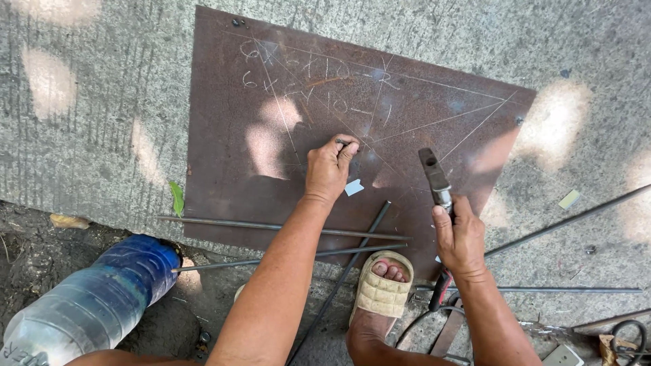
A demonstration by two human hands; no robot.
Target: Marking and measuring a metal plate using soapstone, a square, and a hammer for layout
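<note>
one big brown metal sheet (271, 135) flat on concrete ground (95, 102), rusty, chalk lines across it. left hand (329, 169) pinches small punch (342, 142) on sheet's middle. right hand (461, 240) wrapped tight round hammer (437, 186), over sheet's near edge.

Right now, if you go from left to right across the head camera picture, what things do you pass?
Plastic water bottle → green leaf → left hand pinching a small marking tool → sandalled foot → right hand gripping a hammer → pale scrap on the concrete.
</note>
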